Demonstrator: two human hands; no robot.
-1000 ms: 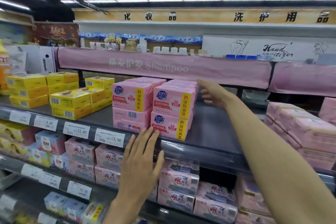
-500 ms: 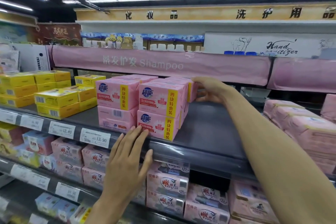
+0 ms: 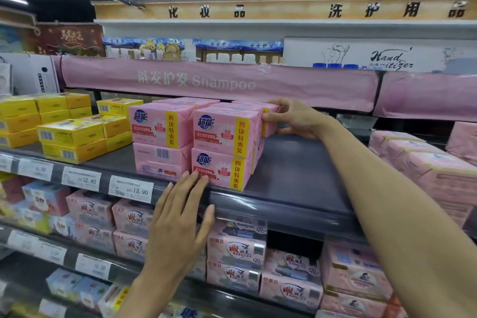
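Observation:
Pink soap packs (image 3: 219,134) with yellow side bands stand stacked two high in rows on a grey store shelf (image 3: 291,175). My right hand (image 3: 294,119) reaches over the shelf and grips a rear pink pack (image 3: 271,121) at the back right of the stack, thumb on its front face and fingers curled over its top. My left hand (image 3: 178,224) lies flat with straight fingers against the shelf's front rail, its fingertips touching the lower front pack (image 3: 219,170).
Yellow soap boxes (image 3: 69,134) fill the shelf's left part. Wrapped pink bundles (image 3: 428,162) lie at the right. Price tags (image 3: 130,188) line the rail. Lower shelves hold more pink and blue packs (image 3: 235,253). A pink Shampoo banner (image 3: 219,80) hangs overhead.
My right hand went from reaching open behind the stack to closing on the rear pink pack. My left hand stayed flat on the shelf rail, sliding slightly up to the lower front pack.

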